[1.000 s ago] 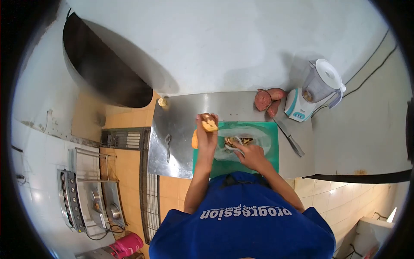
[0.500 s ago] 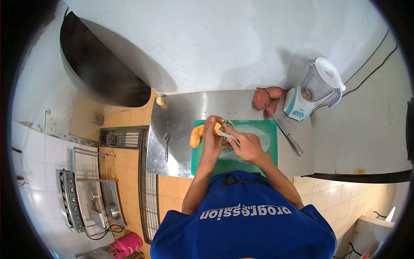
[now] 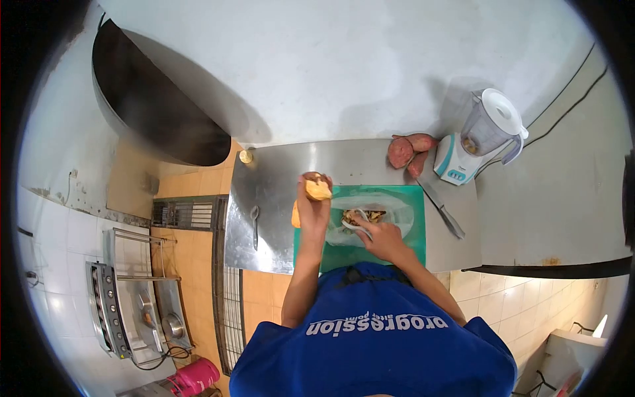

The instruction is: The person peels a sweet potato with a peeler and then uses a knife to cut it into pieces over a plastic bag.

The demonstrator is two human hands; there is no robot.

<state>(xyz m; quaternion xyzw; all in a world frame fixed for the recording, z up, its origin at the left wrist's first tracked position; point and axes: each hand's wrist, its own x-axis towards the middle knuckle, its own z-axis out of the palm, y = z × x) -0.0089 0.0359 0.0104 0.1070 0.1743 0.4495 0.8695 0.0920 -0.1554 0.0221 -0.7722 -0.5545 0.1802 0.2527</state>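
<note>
My left hand (image 3: 313,213) is closed around a partly peeled sweet potato (image 3: 319,191), orange flesh showing below a strip of brown-red skin. Beside that wrist, mostly hidden behind it, lies a peeled orange sweet potato (image 3: 296,215) at the left edge of the green cutting board (image 3: 419,248). My right hand (image 3: 385,242) grips a pale-handled peeler (image 3: 350,225), held low over dark and yellowish peelings (image 3: 375,216). Those peelings rest on a clear plastic bag (image 3: 401,210) spread over the board.
Unpeeled red sweet potatoes (image 3: 401,153) lie at the back of the steel table (image 3: 278,172), near a blender (image 3: 471,149). A knife (image 3: 444,210) is right of the board; a spoon (image 3: 255,225) is left. A large wok (image 3: 155,99) hangs at the upper left.
My left hand has lifted the sweet potato up and left, away from the peeler. My right hand has lowered the peeler towards the peelings, which now show more fully.
</note>
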